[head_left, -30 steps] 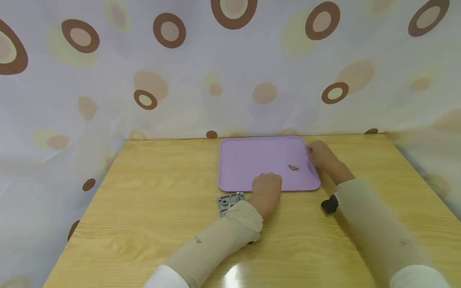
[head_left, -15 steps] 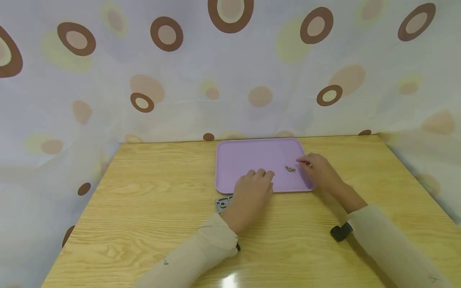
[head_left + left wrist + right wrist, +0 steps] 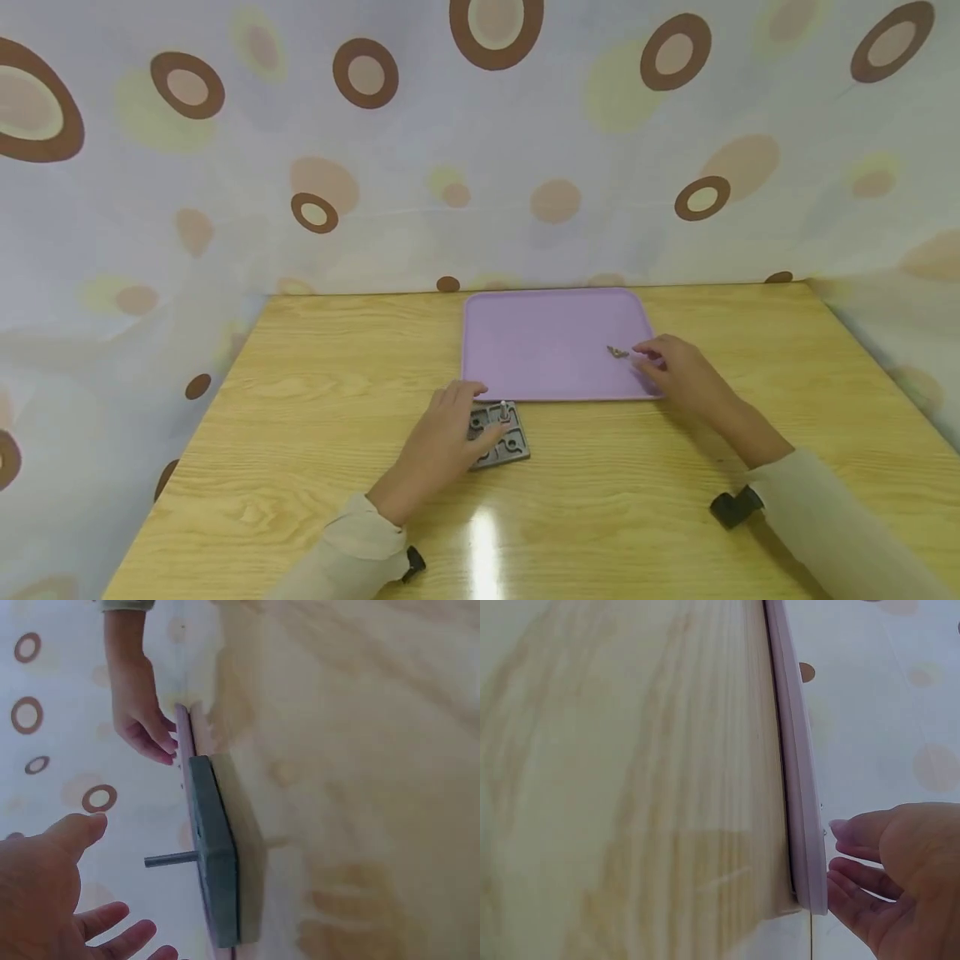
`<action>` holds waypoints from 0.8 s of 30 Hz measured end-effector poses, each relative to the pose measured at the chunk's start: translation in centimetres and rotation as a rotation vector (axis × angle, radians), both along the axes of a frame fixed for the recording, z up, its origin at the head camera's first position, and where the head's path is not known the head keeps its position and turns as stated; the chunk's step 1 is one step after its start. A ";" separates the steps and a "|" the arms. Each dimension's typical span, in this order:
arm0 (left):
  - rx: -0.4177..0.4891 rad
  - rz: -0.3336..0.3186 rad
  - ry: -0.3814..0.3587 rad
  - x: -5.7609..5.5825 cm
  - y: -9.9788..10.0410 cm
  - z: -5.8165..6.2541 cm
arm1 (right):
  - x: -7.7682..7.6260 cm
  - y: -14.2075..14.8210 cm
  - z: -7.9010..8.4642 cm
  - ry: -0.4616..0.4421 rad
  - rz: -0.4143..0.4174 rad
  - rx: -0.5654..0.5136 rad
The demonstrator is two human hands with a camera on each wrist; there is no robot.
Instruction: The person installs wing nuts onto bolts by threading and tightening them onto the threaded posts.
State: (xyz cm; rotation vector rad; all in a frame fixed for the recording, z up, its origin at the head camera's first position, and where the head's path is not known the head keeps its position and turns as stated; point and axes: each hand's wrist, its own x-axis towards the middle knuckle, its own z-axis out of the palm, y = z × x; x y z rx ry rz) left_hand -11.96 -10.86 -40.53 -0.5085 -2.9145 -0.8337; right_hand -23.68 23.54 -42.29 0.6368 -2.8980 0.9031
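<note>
In the head view, a grey metal plate (image 3: 512,447) with moulded recesses lies in front of the tray. A thin metal pin (image 3: 171,859) stands up from it. My left hand (image 3: 442,433) is over the plate's left part, hiding some of it; the left wrist view shows its fingers spread and apart from the pin. On the purple tray (image 3: 551,333) lies a small brass-coloured piece (image 3: 617,352), shaped like a wing nut. Just right of this piece is my right hand (image 3: 684,377), at the tray's front right, thumb and fingers apart. Nothing shows between them.
The wooden table (image 3: 330,358) carries the tray near its back edge. Patterned cloth (image 3: 420,233) hangs behind and along both sides. Dark wrist devices sit at both sleeves.
My left hand has moved left from the tray's front edge to the plate, uncovering part of it. My right hand has come forward from the tray's right rim, its fingers now parted.
</note>
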 end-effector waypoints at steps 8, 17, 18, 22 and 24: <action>0.051 -0.019 -0.082 0.3 -0.6 -1.6 | -0.2 -0.1 -0.6 0.069 0.000 -0.022; 0.043 -0.022 -0.086 0.0 -0.6 -2.7 | -0.4 -0.9 -1.0 0.066 -0.033 -0.050; 0.046 -0.025 -0.094 0.0 -0.6 -2.8 | -0.4 -0.9 -1.1 0.063 -0.036 -0.055; 0.064 -0.047 -0.112 -0.2 -0.6 -3.1 | -0.6 -1.0 -1.2 0.062 -0.044 -0.063; 0.076 -0.060 -0.120 -0.3 -0.6 -3.3 | -0.7 -1.0 -1.3 0.062 -0.045 -0.068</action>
